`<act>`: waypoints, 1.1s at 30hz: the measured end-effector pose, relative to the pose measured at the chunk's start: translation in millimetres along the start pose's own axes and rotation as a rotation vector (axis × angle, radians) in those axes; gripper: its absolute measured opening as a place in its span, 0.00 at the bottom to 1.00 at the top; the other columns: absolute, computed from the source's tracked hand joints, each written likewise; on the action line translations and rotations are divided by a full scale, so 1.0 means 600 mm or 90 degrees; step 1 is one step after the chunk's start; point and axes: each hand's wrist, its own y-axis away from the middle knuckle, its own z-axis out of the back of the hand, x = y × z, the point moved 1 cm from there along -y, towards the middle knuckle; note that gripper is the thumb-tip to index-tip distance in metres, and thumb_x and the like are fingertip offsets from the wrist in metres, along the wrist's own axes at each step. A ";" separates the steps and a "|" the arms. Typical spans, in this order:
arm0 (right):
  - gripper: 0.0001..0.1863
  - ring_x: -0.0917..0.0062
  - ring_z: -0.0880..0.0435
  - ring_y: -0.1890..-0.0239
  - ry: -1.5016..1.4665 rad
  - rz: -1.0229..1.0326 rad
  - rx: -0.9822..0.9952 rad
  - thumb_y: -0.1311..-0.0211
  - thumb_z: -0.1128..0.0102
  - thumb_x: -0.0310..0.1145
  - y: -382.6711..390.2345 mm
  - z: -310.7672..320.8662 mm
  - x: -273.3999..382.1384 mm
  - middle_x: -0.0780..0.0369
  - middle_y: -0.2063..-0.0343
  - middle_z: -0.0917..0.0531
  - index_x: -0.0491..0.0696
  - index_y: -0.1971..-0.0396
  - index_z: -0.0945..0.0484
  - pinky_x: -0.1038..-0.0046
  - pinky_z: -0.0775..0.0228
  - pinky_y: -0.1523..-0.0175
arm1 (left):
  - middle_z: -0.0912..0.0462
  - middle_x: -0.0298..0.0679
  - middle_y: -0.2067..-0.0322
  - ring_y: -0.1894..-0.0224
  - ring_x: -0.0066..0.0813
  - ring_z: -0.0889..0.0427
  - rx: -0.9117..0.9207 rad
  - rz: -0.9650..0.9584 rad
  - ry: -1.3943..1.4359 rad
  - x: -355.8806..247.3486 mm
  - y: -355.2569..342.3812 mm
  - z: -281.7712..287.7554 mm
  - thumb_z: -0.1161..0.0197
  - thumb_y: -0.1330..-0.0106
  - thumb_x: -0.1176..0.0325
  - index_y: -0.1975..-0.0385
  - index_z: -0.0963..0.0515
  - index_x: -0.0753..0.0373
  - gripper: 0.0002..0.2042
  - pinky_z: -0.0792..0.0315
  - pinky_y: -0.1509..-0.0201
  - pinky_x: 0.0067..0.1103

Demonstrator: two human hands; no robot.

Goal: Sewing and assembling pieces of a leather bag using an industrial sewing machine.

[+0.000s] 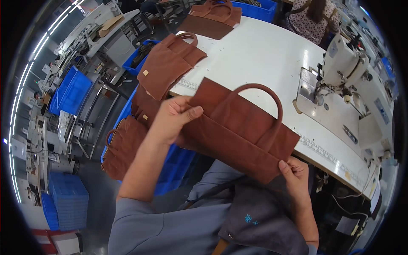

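A brown bag piece (225, 144) with a rounded handle spans the space between my hands, over the front edge of the white table. My left hand (176, 119) pinches its upper left part, thumb on the front face. My right hand (293, 174) grips its lower right corner between thumb and fingers. Behind my left hand, a similar brown piece (165, 63) with a small metal plate lies at the table's left edge. More brown bags (123, 153) are heaped in a blue bin (174, 174) below, left of the table.
An industrial sewing machine (344, 63) with scissors (350, 134) beside it occupies the table's (250, 51) right side. More brown pieces (212, 19) lie at the far end. A person in a patterned top (304, 23) sits beyond. Blue crates (68, 199) and other workbenches stand left.
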 end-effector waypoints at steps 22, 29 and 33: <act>0.15 0.73 0.12 0.59 0.001 -0.065 0.130 0.25 0.46 0.29 -0.214 -0.117 0.060 0.54 0.55 0.14 0.38 0.45 0.24 0.76 0.22 0.49 | 0.43 0.46 0.25 0.21 0.48 0.52 -0.143 -0.145 -0.996 -0.021 -0.295 0.191 0.50 0.32 0.32 0.29 0.35 0.56 0.40 0.68 0.23 0.57; 0.14 0.75 0.12 0.64 0.032 -0.006 0.055 0.24 0.46 0.31 -0.163 -0.041 0.068 0.55 0.60 0.13 0.37 0.48 0.22 0.76 0.22 0.53 | 0.41 0.43 0.26 0.22 0.45 0.48 -0.231 -0.067 -1.003 -0.021 -0.307 0.130 0.49 0.33 0.32 0.29 0.35 0.55 0.40 0.69 0.23 0.58; 0.13 0.75 0.13 0.64 0.050 0.007 0.029 0.26 0.44 0.29 -0.136 -0.017 0.069 0.56 0.62 0.13 0.37 0.50 0.21 0.76 0.22 0.54 | 0.43 0.41 0.25 0.23 0.44 0.46 -0.303 -0.026 -0.986 -0.009 -0.305 0.102 0.48 0.33 0.31 0.29 0.36 0.56 0.41 0.63 0.23 0.56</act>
